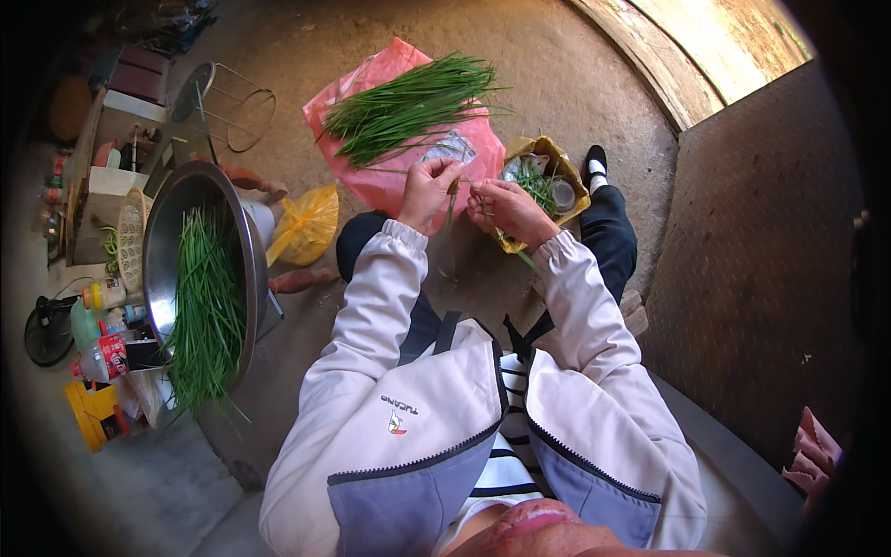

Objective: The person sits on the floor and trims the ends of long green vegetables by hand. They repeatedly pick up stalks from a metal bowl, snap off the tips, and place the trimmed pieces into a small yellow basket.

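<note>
My left hand [427, 192] pinches a few thin chive stalks [452, 200] between thumb and fingertips, and their ends hang down. Close on its right, my right hand [514, 210] has its fingertips closed on a strand of the same stalks. Beyond my hands, a thick bundle of green chives [411, 104] lies on a pink plastic bag [379, 182] spread on the ground. Beside my right hand stands a yellow-lined bin [581, 203] holding green scraps and a clear plastic cup. Which strand each fingertip grips is too small to tell fully.
To my left, a large metal basin [252, 278] holds more chives [205, 306]. A tied yellow bag [306, 223] sits beyond it. Bottles [104, 357] and a yellow bucket [89, 414] crowd the far left. A metal door panel [752, 264] stands at my right.
</note>
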`<action>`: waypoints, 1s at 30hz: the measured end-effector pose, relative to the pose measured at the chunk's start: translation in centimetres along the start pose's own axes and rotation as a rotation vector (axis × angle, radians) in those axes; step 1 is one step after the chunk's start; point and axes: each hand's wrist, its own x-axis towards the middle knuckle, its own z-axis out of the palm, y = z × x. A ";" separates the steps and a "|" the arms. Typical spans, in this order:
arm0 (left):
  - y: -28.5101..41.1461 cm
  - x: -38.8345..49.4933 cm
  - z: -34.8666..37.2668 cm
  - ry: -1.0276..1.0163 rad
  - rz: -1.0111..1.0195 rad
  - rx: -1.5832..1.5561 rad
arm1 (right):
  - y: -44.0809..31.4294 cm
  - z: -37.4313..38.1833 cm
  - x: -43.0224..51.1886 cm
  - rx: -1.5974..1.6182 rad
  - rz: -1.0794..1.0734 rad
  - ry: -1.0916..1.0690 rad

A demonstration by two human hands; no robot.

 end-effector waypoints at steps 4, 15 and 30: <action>2.1 0.3 -1.5 0.091 0.111 0.020 | 0.4 0.5 -1.3 0.014 0.035 -0.065; 8.5 0.0 -6.2 0.349 0.236 0.049 | 1.1 1.7 -6.1 0.077 0.120 -0.158; 12.0 -2.2 -6.6 0.460 0.355 0.026 | 3.4 0.0 -9.2 0.163 0.051 -0.159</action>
